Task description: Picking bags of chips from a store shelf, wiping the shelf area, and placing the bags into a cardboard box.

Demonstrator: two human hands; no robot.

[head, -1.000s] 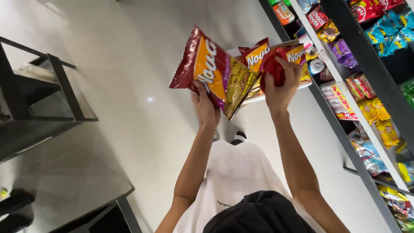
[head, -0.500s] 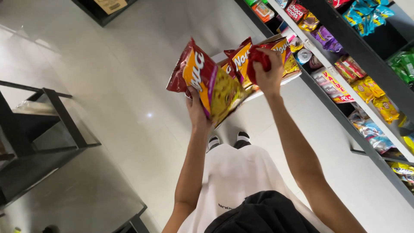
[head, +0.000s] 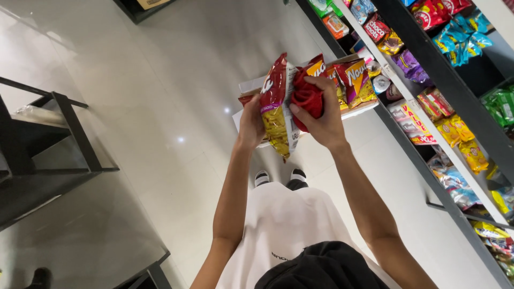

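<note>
Between both hands, snack bags (head: 278, 104) stand bunched; left hand (head: 250, 124) and right hand (head: 321, 120) clench them.

A single head-worn camera looks steeply down the person's front, close to the raised forearms, with the tiled floor (head: 176, 107) far below and the stocked shelves (head: 428, 107) running along the frame's right edge.
</note>
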